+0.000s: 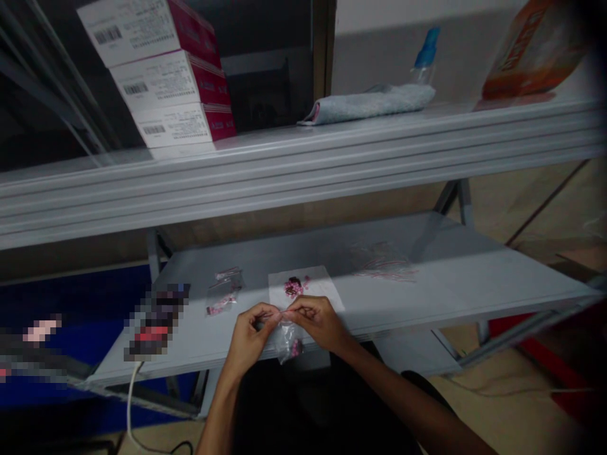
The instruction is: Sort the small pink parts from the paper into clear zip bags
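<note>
Both hands pinch the top edge of a small clear zip bag (286,341) at the table's front edge. My left hand (253,332) grips its left side, and my right hand (317,319) has the other side between thumb and finger. The bag hangs down with a few pink and dark pieces at its bottom. Just beyond my fingers, a pile of pink and dark brown small pieces (294,287) rests on a white sheet of paper (327,292). What exactly the pieces are is too small to tell.
Left of the paper lie filled clear bags (225,294). Several flat bags with reddish edges (386,265) are spread on the right. A blurred-out device (159,322) with a white cable (130,404) sits at the left edge. Boxes (164,82), a cloth (372,103) and a spray bottle (425,57) stand on the shelf above.
</note>
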